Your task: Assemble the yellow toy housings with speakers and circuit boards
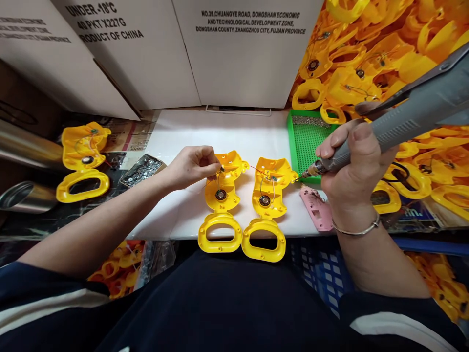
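My right hand (357,156) is wrapped round a grey electric screwdriver (403,115). Its bit points left, close to the tip of the right-hand yellow plastic shell (271,171); whether they touch I cannot tell. Over the upper left part of a second yellow shell (230,188), my left hand (194,166) is closed in a pinch. What lies between those fingertips is too small to make out. Both shells lie open side up, each with thin wires, a round black speaker (264,200) and a ring-shaped handle (264,239) reaching past the table's front edge.
A green perforated tray (308,146) with small screws stands right of the shells, a pink plastic piece (317,208) below it. Many yellow shells (366,63) are heaped at right. A metal-parts box (142,171) and another shell (84,151) sit left. Cartons (242,63) wall the back.
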`<state>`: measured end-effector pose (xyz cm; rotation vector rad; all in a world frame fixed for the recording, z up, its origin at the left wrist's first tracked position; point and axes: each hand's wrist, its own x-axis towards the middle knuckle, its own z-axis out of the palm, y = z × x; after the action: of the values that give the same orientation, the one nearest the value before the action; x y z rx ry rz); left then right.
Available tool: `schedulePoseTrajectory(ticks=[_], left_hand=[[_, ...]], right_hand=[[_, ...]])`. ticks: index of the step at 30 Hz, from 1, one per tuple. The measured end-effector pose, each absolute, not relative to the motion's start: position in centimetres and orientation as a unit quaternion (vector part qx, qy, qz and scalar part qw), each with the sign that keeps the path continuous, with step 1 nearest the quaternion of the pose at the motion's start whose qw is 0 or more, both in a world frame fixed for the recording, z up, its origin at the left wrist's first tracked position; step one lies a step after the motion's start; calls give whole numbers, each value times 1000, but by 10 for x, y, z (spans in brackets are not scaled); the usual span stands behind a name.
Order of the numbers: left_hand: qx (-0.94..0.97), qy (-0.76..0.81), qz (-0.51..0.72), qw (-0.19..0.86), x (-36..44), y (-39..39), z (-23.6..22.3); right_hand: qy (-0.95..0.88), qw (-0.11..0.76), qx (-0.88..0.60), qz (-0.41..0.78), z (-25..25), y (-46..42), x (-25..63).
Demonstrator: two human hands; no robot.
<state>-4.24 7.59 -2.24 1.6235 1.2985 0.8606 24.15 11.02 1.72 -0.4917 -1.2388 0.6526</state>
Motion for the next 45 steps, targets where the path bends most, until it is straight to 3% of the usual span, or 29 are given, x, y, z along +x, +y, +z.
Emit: schedulePoseTrajectory(ticks=[7,11,16,24,45], left_hand=[[593,529,362,488,-43,76,-19],[649,575,320,382,-42,77,-21],[754,527,335,205,-42,83,-27],[691,549,284,374,-40,88,-37],[733,554,190,348,-20,88,-24]], right_hand=[[-565,728,-261,287,19,109,242],[-555,728,-275,294,22,107,239],[-549,741,-254,292,22,108,238],[-549,742,-235,304,18,112,241],[-561,722,-176,365,34,109,200]])
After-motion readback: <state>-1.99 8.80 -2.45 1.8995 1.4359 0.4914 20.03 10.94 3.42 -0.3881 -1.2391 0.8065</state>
